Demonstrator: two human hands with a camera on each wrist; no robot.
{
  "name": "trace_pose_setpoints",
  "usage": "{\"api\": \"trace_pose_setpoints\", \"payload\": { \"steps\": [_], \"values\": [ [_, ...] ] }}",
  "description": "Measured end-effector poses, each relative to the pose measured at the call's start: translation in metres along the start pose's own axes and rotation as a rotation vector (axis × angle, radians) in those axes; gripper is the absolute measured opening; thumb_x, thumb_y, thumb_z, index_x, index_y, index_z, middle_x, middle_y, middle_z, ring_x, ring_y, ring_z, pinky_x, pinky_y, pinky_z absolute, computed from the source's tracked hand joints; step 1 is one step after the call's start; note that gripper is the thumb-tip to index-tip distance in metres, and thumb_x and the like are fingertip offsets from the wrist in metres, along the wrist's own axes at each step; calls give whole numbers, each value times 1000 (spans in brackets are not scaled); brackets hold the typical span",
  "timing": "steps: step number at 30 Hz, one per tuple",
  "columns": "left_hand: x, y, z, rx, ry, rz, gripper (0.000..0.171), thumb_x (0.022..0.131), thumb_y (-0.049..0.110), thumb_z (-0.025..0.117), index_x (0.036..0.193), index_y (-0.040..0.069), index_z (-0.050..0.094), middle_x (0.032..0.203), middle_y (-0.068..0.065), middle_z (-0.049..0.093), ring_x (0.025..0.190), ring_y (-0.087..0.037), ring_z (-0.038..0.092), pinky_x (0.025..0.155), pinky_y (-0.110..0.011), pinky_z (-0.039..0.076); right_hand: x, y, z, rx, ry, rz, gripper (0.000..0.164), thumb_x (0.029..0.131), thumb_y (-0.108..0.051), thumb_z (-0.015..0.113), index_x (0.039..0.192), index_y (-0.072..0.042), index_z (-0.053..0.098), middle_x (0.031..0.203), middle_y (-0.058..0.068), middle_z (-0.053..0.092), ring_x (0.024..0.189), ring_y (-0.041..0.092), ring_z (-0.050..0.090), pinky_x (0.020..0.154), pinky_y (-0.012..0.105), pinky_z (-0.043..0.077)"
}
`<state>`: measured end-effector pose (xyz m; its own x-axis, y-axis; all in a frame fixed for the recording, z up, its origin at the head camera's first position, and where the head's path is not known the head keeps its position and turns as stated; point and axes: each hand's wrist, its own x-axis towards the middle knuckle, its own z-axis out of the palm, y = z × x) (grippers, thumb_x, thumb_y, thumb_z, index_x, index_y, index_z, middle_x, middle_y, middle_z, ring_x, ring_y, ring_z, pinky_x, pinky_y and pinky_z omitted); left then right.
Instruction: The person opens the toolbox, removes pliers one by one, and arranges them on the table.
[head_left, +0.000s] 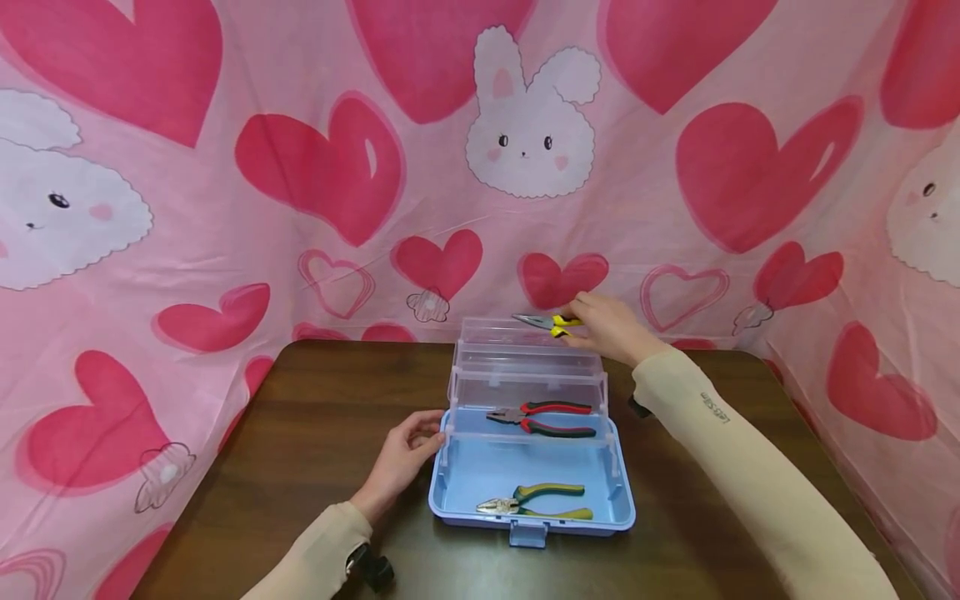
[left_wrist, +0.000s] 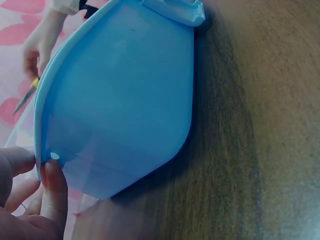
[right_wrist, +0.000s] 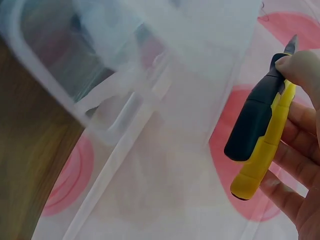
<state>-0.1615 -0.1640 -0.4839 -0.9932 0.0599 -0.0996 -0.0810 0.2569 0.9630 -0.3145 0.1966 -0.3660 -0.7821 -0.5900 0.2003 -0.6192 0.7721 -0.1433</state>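
Observation:
A blue toolbox (head_left: 480,467) stands open on the table, its clear tiered trays (head_left: 491,361) raised at the back. My left hand (head_left: 405,454) pinches its left rim; the left wrist view shows thumb and fingers (left_wrist: 54,192) on either side of the edge. Above the trays, my right hand (head_left: 606,325) grips long-nose pliers (right_wrist: 260,142) by their yellow and black handles, the pointed tip facing left in the head view. Pliers with red and black handles (head_left: 557,407) are seen at the back part of the box. Combination pliers with green and yellow handles (head_left: 552,489) lie at the box's front.
The brown wooden table (head_left: 330,417) extends on both sides of the box. A latch (head_left: 528,534) hangs from the box's front edge. Behind and beside the table hangs a pink cloth (head_left: 450,200) with hearts and rabbits.

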Motion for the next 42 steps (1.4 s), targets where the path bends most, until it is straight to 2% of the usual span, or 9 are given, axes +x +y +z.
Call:
{"api": "trace_pose_setpoints", "payload": {
  "steps": [4,13,20,28,32,39,42],
  "values": [
    [-1,0,0,-2,10,0,36,98,16,74,133,12,68,116,-6,69,85,-21,66,87,-38,62,-17,4,-4,4,22,-1,43,84,-25,88,118,-10,68,113,7,67,102,25,64,90,48,59],
    [-2,-1,1,-16,6,-6,35,99,16,73,133,12,68,115,-6,68,86,-20,67,88,-37,61,-64,15,-9,4,48,75,40,83,-25,88,115,-10,68,107,5,65,96,25,62,87,49,59],
    [0,-4,1,-1,-5,-10,35,100,18,72,134,13,67,117,-8,68,88,-21,67,86,-28,60,-102,23,-9,8,47,143,41,84,-24,87,118,-10,68,107,5,65,96,26,62,87,52,58],
    [1,-7,1,6,-5,-8,37,99,23,73,135,14,66,118,-8,67,87,-22,66,87,-32,61,-142,36,-6,-44,71,180,43,81,-26,89,114,-6,69,107,10,68,95,30,66,85,57,59],
    [0,-8,1,3,-6,-9,39,99,25,73,136,14,66,119,-9,67,87,-22,66,88,-33,61,-164,43,-1,-44,83,235,43,80,-24,89,112,-4,69,107,12,68,95,32,66,83,59,59],
    [1,-9,2,-3,-6,-16,38,100,23,72,136,15,66,119,-9,67,89,-22,67,91,-37,61,-203,61,18,-74,187,296,40,78,-22,89,107,-2,71,103,13,68,90,33,66,71,58,58],
    [2,-9,2,-5,-10,-20,38,100,23,72,136,15,66,119,-9,67,90,-21,67,91,-38,61,-219,68,23,-71,185,351,42,77,-23,89,107,-1,70,100,14,67,86,32,66,68,58,58]
  ]
}}
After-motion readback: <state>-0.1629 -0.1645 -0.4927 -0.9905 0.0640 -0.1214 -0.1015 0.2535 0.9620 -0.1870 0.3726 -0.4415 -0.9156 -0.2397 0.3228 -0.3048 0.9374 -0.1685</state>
